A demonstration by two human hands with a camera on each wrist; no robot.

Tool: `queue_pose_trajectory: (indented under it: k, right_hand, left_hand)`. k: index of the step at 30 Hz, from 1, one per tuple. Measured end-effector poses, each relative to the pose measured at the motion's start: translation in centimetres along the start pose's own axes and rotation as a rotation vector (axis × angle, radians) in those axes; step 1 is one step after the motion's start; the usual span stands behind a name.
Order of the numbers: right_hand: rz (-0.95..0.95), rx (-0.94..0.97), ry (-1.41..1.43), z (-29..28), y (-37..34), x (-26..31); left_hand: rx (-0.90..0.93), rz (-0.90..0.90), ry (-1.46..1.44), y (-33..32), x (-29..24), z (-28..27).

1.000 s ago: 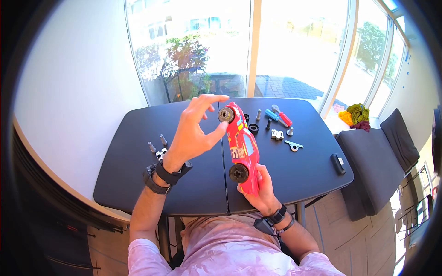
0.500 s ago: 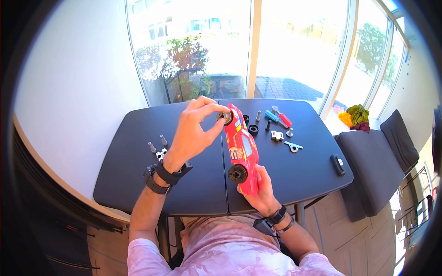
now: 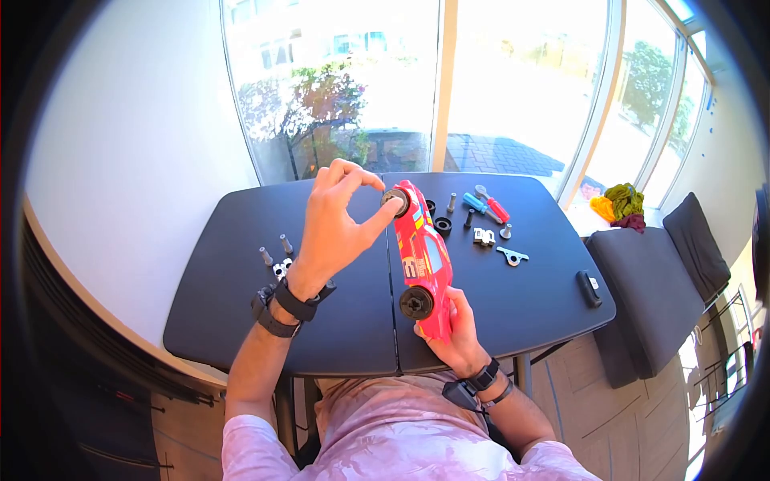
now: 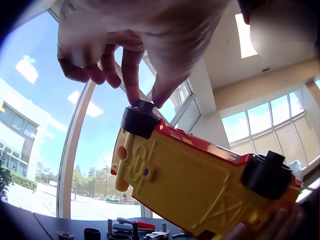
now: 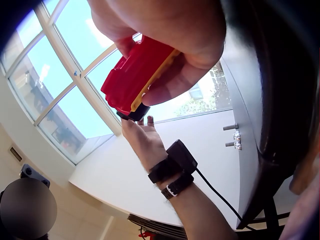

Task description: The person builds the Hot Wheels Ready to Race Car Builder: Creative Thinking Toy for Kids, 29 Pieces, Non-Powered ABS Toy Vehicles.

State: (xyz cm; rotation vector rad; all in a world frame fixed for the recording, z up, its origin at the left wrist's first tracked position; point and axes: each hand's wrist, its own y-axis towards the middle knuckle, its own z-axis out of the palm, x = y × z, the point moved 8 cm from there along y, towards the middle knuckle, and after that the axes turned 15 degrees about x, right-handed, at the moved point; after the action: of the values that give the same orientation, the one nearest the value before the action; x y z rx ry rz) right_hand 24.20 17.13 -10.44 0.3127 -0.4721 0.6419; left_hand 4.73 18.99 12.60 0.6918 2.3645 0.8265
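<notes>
A red toy car [image 3: 429, 256] is held tilted up over the table, with its yellow underside [image 4: 185, 175] showing in the left wrist view. My right hand [image 3: 459, 333] grips its near end, thumb on one side and fingers around the other. At the far end, the thumb and index finger of my left hand [image 3: 333, 228] pinch the hub of a black wheel [image 4: 140, 121], the other fingers loosely bent. Another black wheel [image 3: 415, 302] sits near my right hand, with a square stub standing out of its middle in the left wrist view.
On the black table [image 3: 337, 329] lie loose black wheels [image 3: 443, 226], several bolts [image 3: 469, 217], tools with a blue handle [image 3: 475, 204] and red handle [image 3: 497, 210], a silver block [image 3: 484, 236] and a grey flat part [image 3: 512, 256]. More bolts [image 3: 265, 256] stand at the left.
My left thumb and index finger have moved around the far wheel's hub, closing on it and shifting their hold. The car has swayed slightly; my right hand keeps its grip.
</notes>
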Motion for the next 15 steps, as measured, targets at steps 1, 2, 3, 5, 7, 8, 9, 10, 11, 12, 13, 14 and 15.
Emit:
queue_pose_trajectory:
  k: [1, 2, 3, 5, 7, 8, 9, 10, 11, 12, 13, 14, 15]
  right_hand:
    - [-0.001, -0.001, -0.003, 0.0, 0.0, 0.0]
    - [-0.003, -0.008, 0.004, -0.1, -0.1, 0.0]
    - [-0.006, -0.013, 0.01, -0.1, -0.1, 0.0]
    - [-0.011, -0.008, 0.012, -0.1, 0.1, 0.0]
    - [-0.011, 0.007, 0.004, 0.0, 0.1, 0.0]
    - [-0.009, 0.014, 0.004, 0.0, 0.1, 0.0]
    - [-0.007, 0.021, 0.003, 0.0, 0.1, 0.0]
    - [-0.006, 0.028, 0.002, 0.0, 0.1, 0.0]
    - [-0.003, 0.006, 0.006, -0.1, 0.0, 0.0]
    - [-0.002, -0.015, 0.01, -0.1, -0.1, 0.0]
    - [-0.001, -0.035, 0.013, -0.1, -0.1, 0.0]
    - [-0.006, -0.022, 0.009, -0.1, 0.0, 0.0]
    - [-0.009, -0.011, 0.004, -0.2, 0.0, 0.0]
  left_hand:
    - [0.0, -0.002, 0.094, 0.1, 0.2, 0.1]
    - [0.036, 0.017, 0.026, 0.1, 0.3, 0.5]
    - [0.07, 0.038, -0.042, 0.1, 0.0, 0.7]
    - [0.081, 0.043, -0.141, 0.1, -0.7, 0.4]
    - [0.033, 0.007, -0.204, 0.1, -1.6, -0.1]
    - [0.037, -0.015, -0.119, 0.1, -1.1, 0.0]
    - [0.04, -0.036, -0.035, 0.2, -0.1, 0.3]
    - [0.044, -0.058, 0.048, 0.2, 0.3, 0.4]
    - [0.061, -0.033, -0.016, 0.2, 0.3, 0.6]
    - [0.078, -0.007, -0.08, 0.2, 0.2, 0.7]
    - [0.096, 0.021, -0.144, 0.2, 0.0, 0.7]
    - [0.077, 0.019, -0.178, 0.2, -0.3, 0.5]
    - [0.059, 0.014, -0.212, 0.1, -0.9, 0.3]
